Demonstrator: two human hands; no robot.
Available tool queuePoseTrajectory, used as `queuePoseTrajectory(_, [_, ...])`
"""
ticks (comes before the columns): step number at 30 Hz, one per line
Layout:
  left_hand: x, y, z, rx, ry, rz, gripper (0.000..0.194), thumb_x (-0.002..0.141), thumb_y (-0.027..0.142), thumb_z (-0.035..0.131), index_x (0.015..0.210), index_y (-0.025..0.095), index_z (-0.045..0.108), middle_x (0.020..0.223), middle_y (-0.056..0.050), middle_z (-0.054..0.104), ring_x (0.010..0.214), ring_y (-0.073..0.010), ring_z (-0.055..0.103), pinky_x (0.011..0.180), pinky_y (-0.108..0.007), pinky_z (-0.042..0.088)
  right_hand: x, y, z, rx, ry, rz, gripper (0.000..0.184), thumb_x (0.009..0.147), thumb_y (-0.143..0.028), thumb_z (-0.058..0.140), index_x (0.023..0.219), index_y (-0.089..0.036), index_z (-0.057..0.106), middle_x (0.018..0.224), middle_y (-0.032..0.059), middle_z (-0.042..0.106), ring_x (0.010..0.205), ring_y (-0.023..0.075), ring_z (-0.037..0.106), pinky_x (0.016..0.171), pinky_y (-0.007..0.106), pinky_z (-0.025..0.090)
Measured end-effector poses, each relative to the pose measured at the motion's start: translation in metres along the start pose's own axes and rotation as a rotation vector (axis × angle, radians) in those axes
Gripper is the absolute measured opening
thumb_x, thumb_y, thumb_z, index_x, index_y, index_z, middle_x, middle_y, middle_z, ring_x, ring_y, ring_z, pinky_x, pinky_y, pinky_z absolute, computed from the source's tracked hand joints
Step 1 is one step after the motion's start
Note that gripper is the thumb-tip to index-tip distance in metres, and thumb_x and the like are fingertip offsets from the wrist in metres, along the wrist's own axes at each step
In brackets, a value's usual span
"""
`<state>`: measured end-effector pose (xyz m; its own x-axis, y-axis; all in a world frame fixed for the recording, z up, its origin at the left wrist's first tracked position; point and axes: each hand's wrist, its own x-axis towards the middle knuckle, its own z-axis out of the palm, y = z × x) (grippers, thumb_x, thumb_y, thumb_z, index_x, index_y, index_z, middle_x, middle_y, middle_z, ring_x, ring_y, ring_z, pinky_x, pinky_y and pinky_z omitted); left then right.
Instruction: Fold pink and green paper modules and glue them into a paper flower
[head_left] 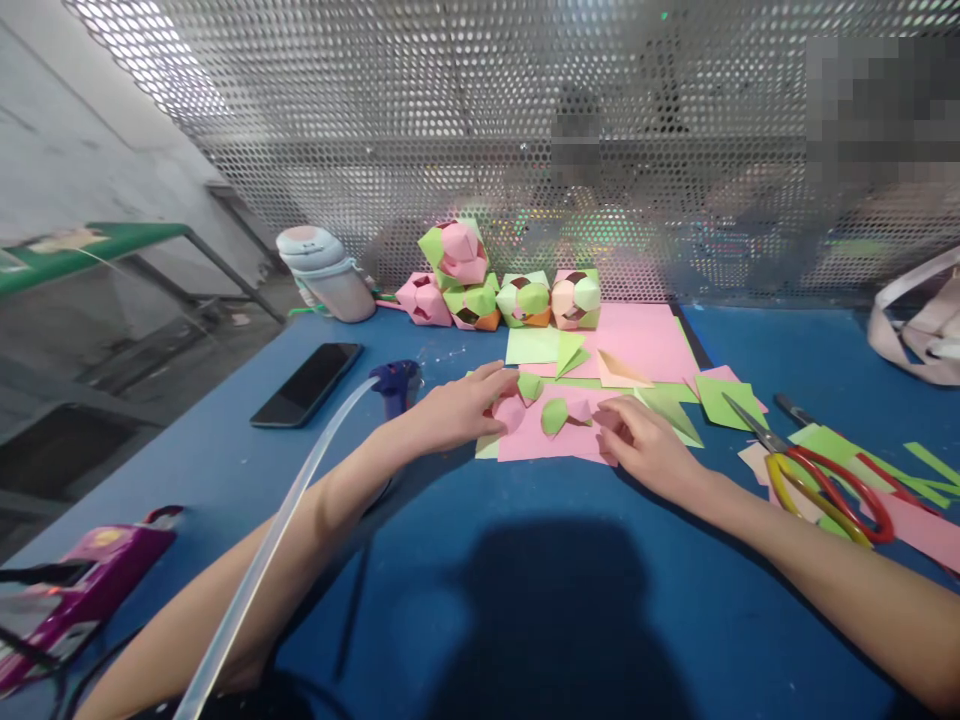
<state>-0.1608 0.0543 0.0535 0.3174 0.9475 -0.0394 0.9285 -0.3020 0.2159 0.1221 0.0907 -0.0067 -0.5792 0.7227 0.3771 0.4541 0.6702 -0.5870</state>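
My left hand (469, 405) reaches over a pink paper sheet (525, 445), fingers apart around a curled pink and green paper piece (511, 412); whether it touches the piece I cannot tell. My right hand (649, 445) rests at the sheet's right edge, its fingers loosely bent with a gap between thumb and forefinger. Just left of those fingertips lies a second curled piece, a green and pink folded paper (555, 416). Behind the hands are a green folded paper (571, 353) and a peach folded paper (622, 370).
Several folded paper balls (471, 302) stand at the back, one on top. At left are a phone (307, 385), blue glue gun (396, 380) with a long glue stick, bottle (330, 280) and purple power strip (94, 590). Scissors (814, 480) and paper scraps (919, 525) lie at right.
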Motion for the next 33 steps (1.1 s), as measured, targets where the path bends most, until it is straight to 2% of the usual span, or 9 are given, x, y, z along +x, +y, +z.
queuePoseTrajectory(4, [0.009, 0.004, 0.017, -0.042, 0.147, -0.037, 0.059, 0.079, 0.031, 0.058, 0.135, 0.027, 0.037, 0.146, -0.010, 0.037, 0.129, -0.0300, 0.044, 0.096, -0.043, 0.046, 0.000, -0.002, -0.006, -0.001, 0.027, -0.066, 0.023, 0.088, -0.016, 0.048, 0.111, -0.020, 0.051, 0.106, 0.0076, 0.060, 0.093, 0.0199, 0.060, 0.079, 0.035, 0.050])
queuePoseTrajectory(8, [0.013, 0.011, 0.031, -0.010, 0.333, -0.061, 0.054, 0.085, 0.033, 0.053, 0.134, 0.016, 0.038, 0.148, -0.020, 0.028, 0.133, -0.0339, 0.037, 0.100, -0.048, 0.042, 0.003, -0.008, -0.029, -0.043, 0.122, -0.139, 0.027, 0.089, -0.018, 0.048, 0.116, -0.020, 0.051, 0.108, 0.0084, 0.060, 0.089, 0.0185, 0.060, 0.079, 0.035, 0.051])
queuePoseTrajectory(10, [0.012, 0.019, 0.034, 0.033, 0.421, 0.001, 0.047, 0.088, 0.033, 0.050, 0.131, 0.016, 0.041, 0.148, -0.020, 0.030, 0.134, -0.0334, 0.034, 0.103, -0.050, 0.038, 0.006, -0.011, -0.046, -0.068, 0.164, -0.146, 0.027, 0.089, -0.019, 0.047, 0.116, -0.020, 0.052, 0.107, 0.0083, 0.060, 0.085, 0.0178, 0.060, 0.078, 0.035, 0.051])
queuePoseTrajectory(12, [0.009, 0.030, 0.035, 0.081, 0.462, 0.106, 0.042, 0.091, 0.032, 0.047, 0.130, 0.017, 0.044, 0.147, -0.018, 0.032, 0.135, -0.0322, 0.032, 0.105, -0.051, 0.035, 0.009, -0.014, -0.064, -0.127, 0.213, -0.122, 0.024, 0.090, -0.019, 0.045, 0.112, -0.021, 0.055, 0.104, 0.0080, 0.061, 0.086, 0.0185, 0.060, 0.079, 0.036, 0.050])
queuePoseTrajectory(16, [0.009, 0.055, 0.040, 0.185, 0.370, 0.379, 0.038, 0.091, 0.026, 0.047, 0.129, 0.023, 0.048, 0.146, -0.013, 0.037, 0.137, -0.0338, 0.027, 0.107, -0.057, 0.027, 0.013, -0.011, -0.091, -0.243, 0.282, -0.045, 0.022, 0.089, -0.022, 0.045, 0.104, -0.020, 0.060, 0.098, 0.0076, 0.064, 0.081, 0.0186, 0.060, 0.077, 0.035, 0.049])
queuePoseTrajectory(20, [0.021, 0.064, 0.049, 0.258, 0.318, 0.544, 0.033, 0.093, 0.020, 0.044, 0.124, 0.026, 0.054, 0.142, -0.009, 0.044, 0.135, -0.0349, 0.029, 0.105, -0.061, 0.024, 0.015, 0.006, -0.102, -0.303, 0.231, -0.010, 0.021, 0.087, -0.022, 0.046, 0.099, -0.018, 0.063, 0.093, 0.0075, 0.065, 0.080, 0.0187, 0.061, 0.073, 0.033, 0.048])
queuePoseTrajectory(22, [0.028, 0.061, 0.052, 0.284, 0.295, 0.557, 0.033, 0.093, 0.017, 0.041, 0.123, 0.024, 0.054, 0.140, -0.010, 0.047, 0.133, -0.0342, 0.032, 0.104, -0.060, 0.024, 0.015, 0.016, -0.104, -0.319, 0.196, 0.023, 0.020, 0.086, -0.022, 0.047, 0.096, -0.017, 0.064, 0.094, 0.0074, 0.066, 0.081, 0.0185, 0.062, 0.073, 0.032, 0.048])
queuePoseTrajectory(27, [0.039, 0.052, 0.052, 0.377, 0.320, 0.459, 0.034, 0.093, 0.012, 0.039, 0.123, 0.020, 0.052, 0.140, -0.014, 0.045, 0.133, -0.0343, 0.032, 0.102, -0.058, 0.027, 0.021, 0.037, -0.103, -0.358, 0.093, 0.118, 0.019, 0.084, -0.021, 0.049, 0.092, -0.018, 0.066, 0.096, 0.0063, 0.068, 0.081, 0.0185, 0.062, 0.073, 0.032, 0.047])
queuePoseTrajectory(33, [0.035, 0.063, 0.048, 0.362, 0.357, 0.480, 0.026, 0.093, 0.015, 0.040, 0.111, 0.018, 0.058, 0.138, -0.016, 0.046, 0.131, -0.0351, 0.034, 0.100, -0.058, 0.029, 0.046, 0.051, -0.092, -0.365, -0.007, 0.201, 0.019, 0.083, -0.025, 0.051, 0.088, -0.019, 0.068, 0.091, 0.0069, 0.071, 0.079, 0.0190, 0.062, 0.070, 0.030, 0.043])
